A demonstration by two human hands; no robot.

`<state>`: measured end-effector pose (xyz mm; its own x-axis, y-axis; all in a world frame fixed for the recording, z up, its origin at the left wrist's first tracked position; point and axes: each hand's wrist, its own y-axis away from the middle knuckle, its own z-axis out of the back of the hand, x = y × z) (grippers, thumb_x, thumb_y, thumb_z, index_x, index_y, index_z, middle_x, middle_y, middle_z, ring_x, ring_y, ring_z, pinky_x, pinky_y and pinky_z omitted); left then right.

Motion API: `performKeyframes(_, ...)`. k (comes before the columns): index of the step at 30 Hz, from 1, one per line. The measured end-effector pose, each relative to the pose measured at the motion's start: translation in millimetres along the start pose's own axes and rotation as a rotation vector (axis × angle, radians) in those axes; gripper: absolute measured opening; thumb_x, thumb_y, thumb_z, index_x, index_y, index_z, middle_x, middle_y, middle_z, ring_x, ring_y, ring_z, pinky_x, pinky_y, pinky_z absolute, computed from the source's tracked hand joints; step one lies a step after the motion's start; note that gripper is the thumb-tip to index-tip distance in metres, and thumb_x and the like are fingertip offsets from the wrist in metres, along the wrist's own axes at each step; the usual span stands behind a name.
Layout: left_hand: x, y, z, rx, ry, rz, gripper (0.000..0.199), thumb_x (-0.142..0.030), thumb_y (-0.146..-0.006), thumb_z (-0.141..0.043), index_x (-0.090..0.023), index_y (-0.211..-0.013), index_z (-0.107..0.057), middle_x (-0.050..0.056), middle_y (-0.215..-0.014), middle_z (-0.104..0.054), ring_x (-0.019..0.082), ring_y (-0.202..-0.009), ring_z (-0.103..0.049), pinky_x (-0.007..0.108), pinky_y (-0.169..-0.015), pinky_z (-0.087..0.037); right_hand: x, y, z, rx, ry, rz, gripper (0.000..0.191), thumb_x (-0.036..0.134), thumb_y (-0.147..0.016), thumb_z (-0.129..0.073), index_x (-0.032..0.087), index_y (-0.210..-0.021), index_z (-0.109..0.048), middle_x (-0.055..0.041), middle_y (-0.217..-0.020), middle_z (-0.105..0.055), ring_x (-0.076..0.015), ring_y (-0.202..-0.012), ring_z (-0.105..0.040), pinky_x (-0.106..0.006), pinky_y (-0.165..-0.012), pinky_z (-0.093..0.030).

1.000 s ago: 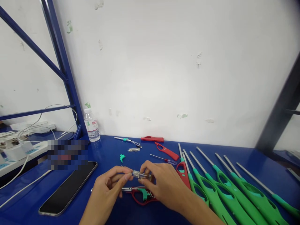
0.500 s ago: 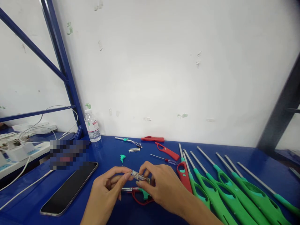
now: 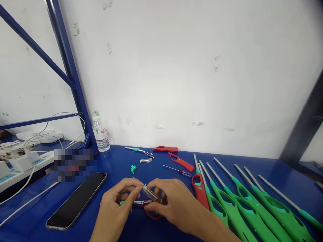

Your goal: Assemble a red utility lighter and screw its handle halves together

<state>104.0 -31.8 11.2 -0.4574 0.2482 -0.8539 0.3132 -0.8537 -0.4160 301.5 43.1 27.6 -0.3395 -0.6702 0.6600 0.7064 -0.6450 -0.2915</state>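
The transparent fuel tank was held tilted above a partly hidden red lighter. The left hand pinched one end between thumb and forefinger; the right hand, curled, gripped the other, over the blue worktop.

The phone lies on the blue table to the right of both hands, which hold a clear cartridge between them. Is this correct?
Not quite: the head view shows the phone lying on the blue table to the left of both the left hand and the right hand, which hold the clear cartridge between them.
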Motion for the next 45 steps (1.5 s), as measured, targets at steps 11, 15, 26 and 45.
performKeyframes(11, 0.8, -0.8, 5.1, -0.010, -0.164, -0.242, 0.020, -0.043, -0.099, -0.071, -0.027, -0.087, -0.075, -0.001, -0.087, -0.075, 0.014, -0.077, -0.071, 0.019, -0.067, -0.055, 0.3, -0.5, 4.4, -0.030, 0.002, 0.035, 0.022, 0.039, -0.091, -0.084, 0.030, -0.108, -0.073, 0.0052, -0.088, -0.077, -0.0175, -0.081, -0.069, -0.027, -0.070, -0.039)
performKeyframes(15, 0.4, 0.6, 5.9, -0.018, -0.200, -0.297, 0.017, -0.040, -0.101, -0.070, -0.028, -0.089, -0.075, -0.002, -0.090, -0.075, 0.014, -0.079, -0.072, 0.018, -0.070, -0.055, 0.7, -0.4, 4.2, -0.037, 0.011, 0.049, 0.021, 0.036, -0.092, -0.082, 0.030, -0.110, -0.074, 0.0045, -0.089, -0.077, -0.0175, -0.078, -0.068, -0.028, -0.070, -0.040)
performKeyframes(26, -3.5, 2.7, 7.3, -0.061, -0.272, -0.412, 0.015, -0.029, -0.103, -0.064, -0.027, -0.090, -0.072, -0.003, -0.088, -0.074, 0.012, -0.076, -0.070, 0.017, -0.069, -0.053, 2.2, 0.6, 3.4, -0.028, 0.011, 0.124, 0.007, 0.035, -0.095, -0.076, 0.029, -0.098, -0.072, 0.0048, -0.090, -0.075, -0.0178, -0.084, -0.067, -0.028, -0.076, -0.039)
performKeyframes(45, 1.8, 6.6, 2.1, -0.084, -0.340, -0.461, 0.023, -0.019, -0.103, -0.054, -0.026, -0.086, -0.068, -0.003, -0.082, -0.071, 0.011, -0.068, -0.068, 0.019, -0.066, -0.052, 9.7, 0.7, 0.6, 0.038, -0.097, 0.055, 0.029, 0.031, -0.087, -0.080, 0.024, -0.072, -0.055, 0.0089, -0.068, -0.055, -0.0119, -0.062, -0.049, -0.028, -0.062, -0.031)
